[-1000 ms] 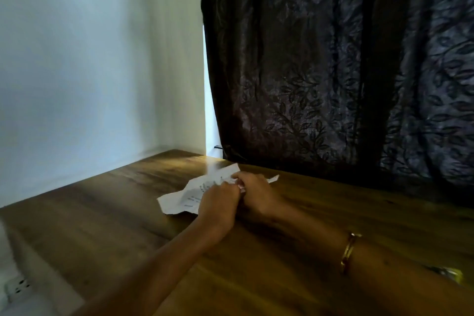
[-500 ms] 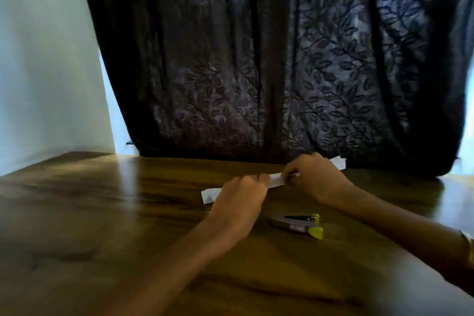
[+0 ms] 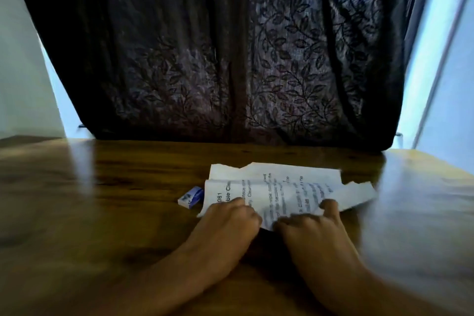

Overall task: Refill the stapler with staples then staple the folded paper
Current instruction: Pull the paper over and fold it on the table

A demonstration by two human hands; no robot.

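A white printed paper [image 3: 282, 190] with torn edges lies partly unfolded on the wooden table [image 3: 102, 200]. My left hand [image 3: 228, 220] rests on its near left edge with fingers curled on it. My right hand [image 3: 313, 226] holds its near right edge, thumb on top. A small blue and white staple box [image 3: 191, 196] lies on the table just left of the paper. The stapler is not in view; it may be hidden under my hands or the paper.
A dark curtain [image 3: 230, 59] with a leaf pattern hangs right behind the table's far edge. Pale walls [image 3: 23, 72] stand at the left and right. Bare table surface lies on both sides of my hands.
The paper was a narrow folded strip held between my hands; it is now spread open wider on the table. The stapler has gone out of sight, and the staple box has come into view.
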